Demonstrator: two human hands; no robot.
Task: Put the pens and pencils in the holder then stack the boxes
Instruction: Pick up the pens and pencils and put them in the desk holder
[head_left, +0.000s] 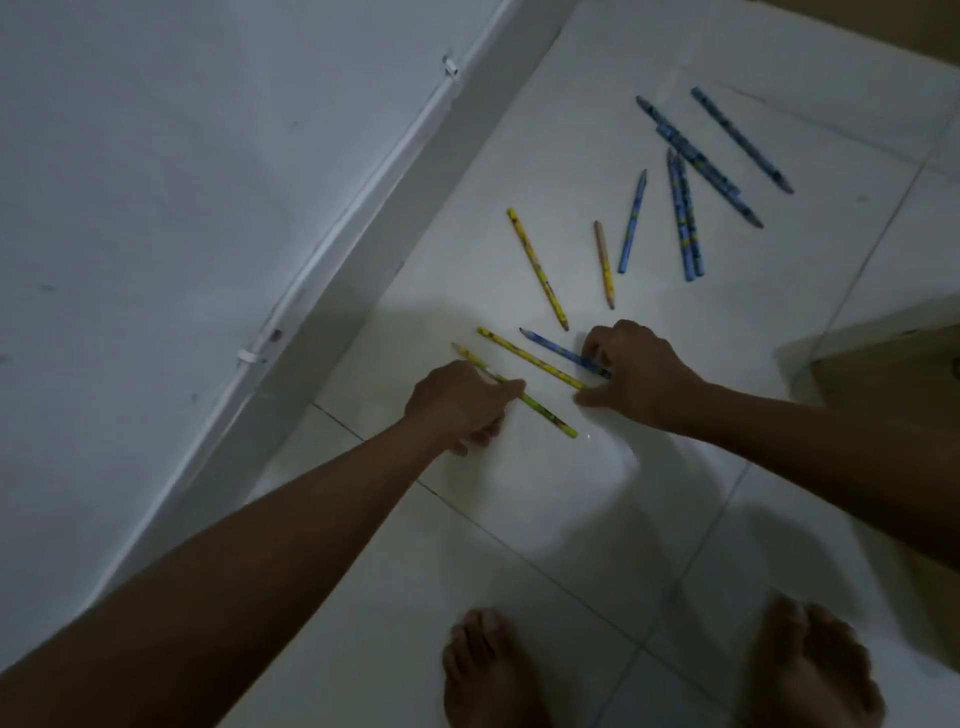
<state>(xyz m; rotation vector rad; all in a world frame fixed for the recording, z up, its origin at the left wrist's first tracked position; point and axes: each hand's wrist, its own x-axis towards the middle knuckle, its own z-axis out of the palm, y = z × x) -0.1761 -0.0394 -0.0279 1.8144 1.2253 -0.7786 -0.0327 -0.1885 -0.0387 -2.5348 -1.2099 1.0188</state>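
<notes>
Several yellow and blue pencils lie scattered on the white tiled floor. My left hand (460, 402) grips a yellow pencil (545, 413) near its middle. My right hand (631, 371) pinches the end of a blue pencil (550, 345), and its thumb touches the end of another yellow pencil (524, 356) lying between the two. Farther away lie a third yellow pencil (537, 267), a tan pencil (604, 265), a short blue pencil (632, 223) and a cluster of blue pencils (696, 156). No holder is in view.
A cardboard box (888, 364) shows at the right edge, another brown edge (883, 26) at the top right. A white wall with a cable conduit (332, 228) runs diagonally on the left. My bare feet (493, 670) stand at the bottom.
</notes>
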